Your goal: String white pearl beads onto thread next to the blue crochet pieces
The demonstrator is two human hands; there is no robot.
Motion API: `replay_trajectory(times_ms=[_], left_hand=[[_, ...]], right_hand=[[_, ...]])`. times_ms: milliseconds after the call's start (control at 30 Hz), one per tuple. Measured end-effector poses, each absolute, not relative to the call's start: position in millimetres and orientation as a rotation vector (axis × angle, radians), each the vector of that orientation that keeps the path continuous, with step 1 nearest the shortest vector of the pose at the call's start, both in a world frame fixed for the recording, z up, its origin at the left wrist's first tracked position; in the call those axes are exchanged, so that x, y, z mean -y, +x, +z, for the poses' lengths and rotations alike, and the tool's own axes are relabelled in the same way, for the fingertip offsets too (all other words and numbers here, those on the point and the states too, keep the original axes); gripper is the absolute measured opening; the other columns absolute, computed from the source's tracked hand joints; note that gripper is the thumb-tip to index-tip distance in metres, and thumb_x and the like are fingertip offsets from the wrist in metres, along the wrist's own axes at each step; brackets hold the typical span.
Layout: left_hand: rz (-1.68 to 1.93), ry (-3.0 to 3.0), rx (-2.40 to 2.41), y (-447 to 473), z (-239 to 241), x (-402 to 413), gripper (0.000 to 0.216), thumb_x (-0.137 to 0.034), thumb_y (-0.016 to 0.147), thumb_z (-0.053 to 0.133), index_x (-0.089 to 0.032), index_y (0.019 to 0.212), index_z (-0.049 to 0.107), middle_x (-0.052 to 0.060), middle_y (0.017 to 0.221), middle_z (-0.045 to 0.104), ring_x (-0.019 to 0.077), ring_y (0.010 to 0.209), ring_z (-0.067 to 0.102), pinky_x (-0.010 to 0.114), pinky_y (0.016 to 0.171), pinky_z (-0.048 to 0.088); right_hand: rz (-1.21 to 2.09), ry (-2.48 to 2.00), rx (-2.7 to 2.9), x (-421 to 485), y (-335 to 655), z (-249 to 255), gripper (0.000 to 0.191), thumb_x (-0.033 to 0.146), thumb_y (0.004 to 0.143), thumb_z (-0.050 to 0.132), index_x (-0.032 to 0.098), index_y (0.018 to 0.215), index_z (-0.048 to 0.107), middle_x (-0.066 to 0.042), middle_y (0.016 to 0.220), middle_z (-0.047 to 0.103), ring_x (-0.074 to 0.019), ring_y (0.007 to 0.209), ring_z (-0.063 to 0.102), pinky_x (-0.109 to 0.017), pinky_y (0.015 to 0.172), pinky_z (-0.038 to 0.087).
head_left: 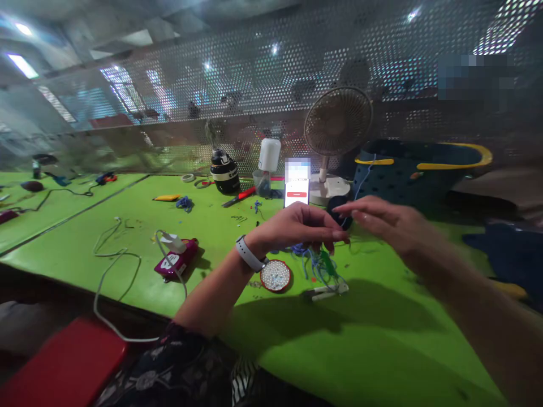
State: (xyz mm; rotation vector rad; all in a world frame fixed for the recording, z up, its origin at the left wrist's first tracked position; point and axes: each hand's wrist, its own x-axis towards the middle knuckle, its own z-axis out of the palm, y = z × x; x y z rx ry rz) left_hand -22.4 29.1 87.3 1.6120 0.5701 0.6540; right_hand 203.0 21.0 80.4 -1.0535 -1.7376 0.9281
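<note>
My left hand [307,227], with a white watch band [249,254] on its wrist, is closed in a pinch above the table; what its fingertips hold is too small to make out. Close on its right, my right hand [388,221] is slightly blurred, its fingers drawn together towards the left fingertips. A thin blue cord [365,176] hangs from the basket down behind the right fingers, near a dark round object [338,208]. Below the hands lie a tangle of blue and green cords [316,261], white-handled snippers [326,291] and a round red dish of white beads [275,277].
Behind the hands stand a lit phone [297,189], a fan [328,189], a dark basket with yellow handles [403,181], a white bottle [270,154] and a black jar [224,174]. A red cutter [246,193] lies nearby. A purple box [176,261] with a white cable sits left.
</note>
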Motion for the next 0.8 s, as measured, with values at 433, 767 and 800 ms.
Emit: replay_trajectory(times_ms=[433,767,800], left_hand=[[0.774,1.569,-0.684,-21.2,82.3,-34.9,0.013,-0.025,0.081,0.068,-0.013,0.082,0.069,0.000,0.062,0.065,0.0054,0.051,0.054,0.018,0.048,0.037],[0.719,1.402,-0.671,-23.3,72.6,-41.5,0.031,-0.042,0.088,0.059,-0.014,0.094,0.071,0.004,0.071,0.070,0.0059,0.050,0.058,0.018,0.048,0.042],[0.717,1.379,-0.670,-23.1,72.3,-41.5,0.034,-0.043,0.089,0.057,-0.014,0.097,0.071,0.005,0.072,0.070,0.0061,0.050,0.058,0.019,0.048,0.043]], right_hand=[[1.198,-1.010,1.926,-20.7,190.0,72.3,0.023,0.045,0.079,0.068,0.023,0.078,0.073,-0.002,0.078,0.070,-0.0189,0.077,0.061,-0.031,0.072,0.045],[1.197,-0.976,1.685,-24.2,195.1,78.6,0.030,0.045,0.084,0.064,0.019,0.069,0.068,-0.001,0.071,0.065,-0.0142,0.071,0.057,-0.029,0.075,0.042],[1.197,-0.971,1.683,-24.0,194.8,79.4,0.030,0.045,0.083,0.064,0.019,0.069,0.068,-0.001,0.071,0.065,-0.0141,0.071,0.057,-0.029,0.075,0.042]])
